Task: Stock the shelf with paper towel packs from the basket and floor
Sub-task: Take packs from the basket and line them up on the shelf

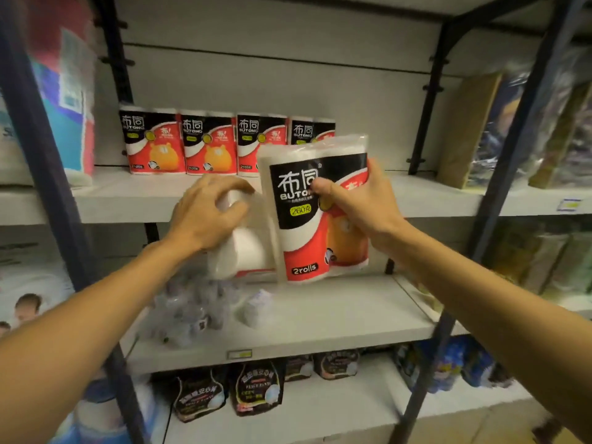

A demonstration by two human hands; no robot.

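- Left of the upper shelf [121, 200]: a dark metal upright [48, 161], with large blurred soft packs [64, 91] beyond it.
- At the back of the upper shelf: a row of four paper towel packs [208, 142], upright against the pale back panel [272, 59].
- In front of the shelf's edge: the left hand [208, 213], fingers curled over the top of a white pack [243, 248].
- Just right of it: the right hand [355, 203] grips an upright printed pack [307, 219], thumb on its front.
- Below: a lower shelf [336, 318] carrying blurred clear-wrapped goods [192, 309].
- Right of the shelf: a second upright [519, 149] and wrapped stock [544, 123].
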